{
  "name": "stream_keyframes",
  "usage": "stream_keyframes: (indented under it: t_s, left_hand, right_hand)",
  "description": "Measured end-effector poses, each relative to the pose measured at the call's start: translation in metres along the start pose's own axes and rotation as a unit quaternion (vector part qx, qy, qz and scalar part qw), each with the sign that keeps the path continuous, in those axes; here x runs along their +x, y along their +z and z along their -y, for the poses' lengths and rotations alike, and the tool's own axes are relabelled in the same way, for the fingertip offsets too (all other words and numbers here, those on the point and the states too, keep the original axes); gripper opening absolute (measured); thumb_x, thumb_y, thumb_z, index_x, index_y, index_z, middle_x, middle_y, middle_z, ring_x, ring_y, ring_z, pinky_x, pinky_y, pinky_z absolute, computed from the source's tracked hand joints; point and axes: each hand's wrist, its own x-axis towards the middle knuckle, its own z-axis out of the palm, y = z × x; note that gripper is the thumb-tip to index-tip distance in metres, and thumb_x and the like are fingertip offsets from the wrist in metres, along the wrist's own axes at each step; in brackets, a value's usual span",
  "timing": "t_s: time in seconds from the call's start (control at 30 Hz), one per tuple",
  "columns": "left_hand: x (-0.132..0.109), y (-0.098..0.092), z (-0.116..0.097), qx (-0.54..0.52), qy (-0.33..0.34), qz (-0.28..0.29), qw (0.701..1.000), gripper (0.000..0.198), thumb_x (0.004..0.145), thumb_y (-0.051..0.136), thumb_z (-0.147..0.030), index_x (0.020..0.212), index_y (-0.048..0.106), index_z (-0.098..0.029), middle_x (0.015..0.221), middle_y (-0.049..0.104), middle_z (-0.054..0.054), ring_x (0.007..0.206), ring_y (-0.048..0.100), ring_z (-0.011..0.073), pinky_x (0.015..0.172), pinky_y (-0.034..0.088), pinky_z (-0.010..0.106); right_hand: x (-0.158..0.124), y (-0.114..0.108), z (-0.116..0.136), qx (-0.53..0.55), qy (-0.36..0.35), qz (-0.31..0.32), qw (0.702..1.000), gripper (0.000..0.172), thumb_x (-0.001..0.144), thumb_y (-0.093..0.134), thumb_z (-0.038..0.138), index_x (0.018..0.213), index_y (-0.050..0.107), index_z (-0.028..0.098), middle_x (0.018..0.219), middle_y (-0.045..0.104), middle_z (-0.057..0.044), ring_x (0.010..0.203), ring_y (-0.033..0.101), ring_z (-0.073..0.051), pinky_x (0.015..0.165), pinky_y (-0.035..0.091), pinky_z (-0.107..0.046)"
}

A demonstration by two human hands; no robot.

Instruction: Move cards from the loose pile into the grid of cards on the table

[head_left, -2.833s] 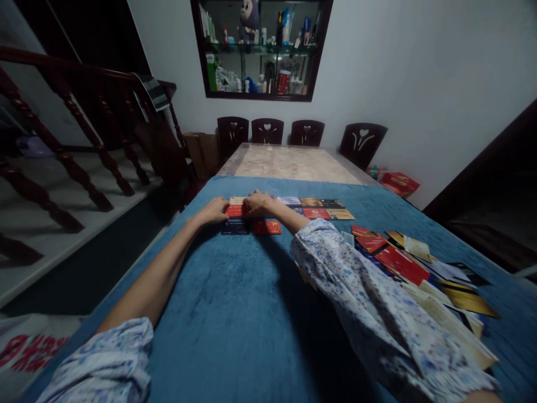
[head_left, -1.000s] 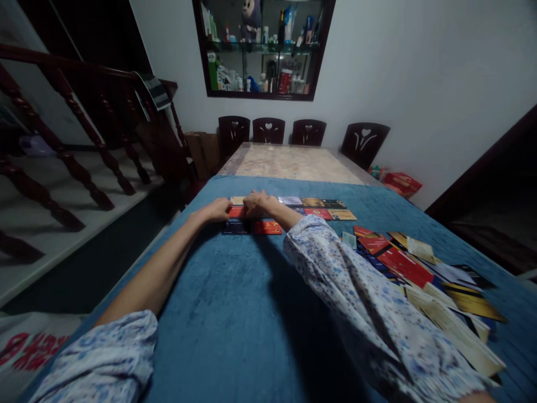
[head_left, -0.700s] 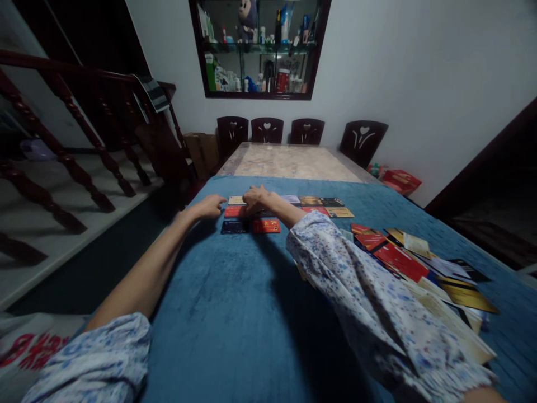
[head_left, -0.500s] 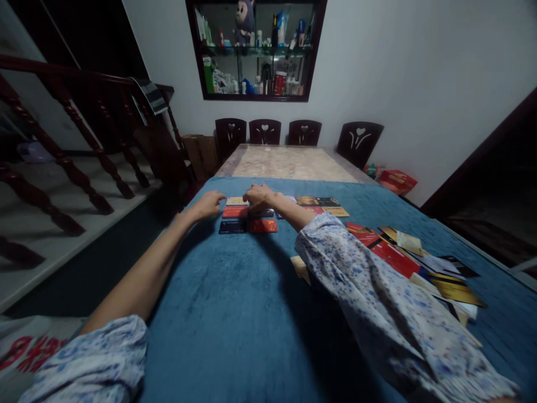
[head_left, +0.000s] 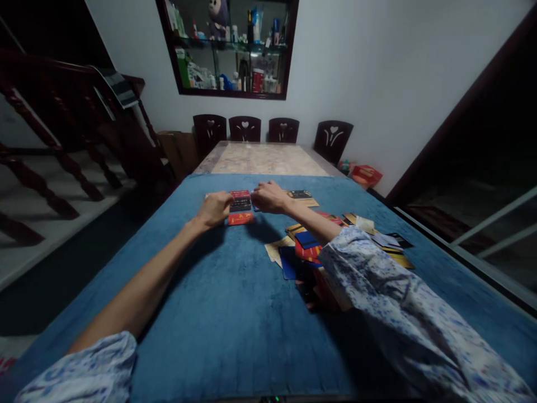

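Observation:
My left hand [head_left: 213,209] is closed, its fingertips at the left edges of a small block of cards. In that block a red card [head_left: 239,193] lies behind a dark card [head_left: 240,205], with an orange-red card [head_left: 240,219] in front. My right hand [head_left: 269,197] is closed too, knuckles up, just right of the block. What either hand's fingers pinch, if anything, is hidden. Past my right hand lie a black card [head_left: 300,194] and a gold-toned card [head_left: 309,202]. The hands cover other cards in the rows.
A loose pile of cards, with a blue card [head_left: 288,263] and a red card [head_left: 308,253], lies partly under my right forearm. The blue cloth [head_left: 218,313] covers the near table; bare tabletop [head_left: 268,158] shows beyond. Chairs [head_left: 244,130] stand at the far end.
My view has swung to the right. My left hand has moved in against the cards and closed, covering the left ones. My right hand has shifted rightward along the rows.

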Motion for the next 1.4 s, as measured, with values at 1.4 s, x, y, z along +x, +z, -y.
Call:
stream_keyframes:
  t_s: [1.4]
  left_hand:
    - [0.051,0.084,-0.223,-0.066,0.256,0.102,0.959,0.032,0.08,0.053,-0.006,0.105,0.071,-0.015,0.109,0.067,0.012,0.105,0.057,0.0257,0.093,0.049,0.038]
  right_hand:
    - [-0.257,0.044,-0.094,0.039,0.287,-0.009,0.957,0.029,0.092,0.055,0.035,0.112,0.073,0.023,0.119,0.069,-0.011,0.104,0.05,-0.028,0.081,0.036,-0.037]
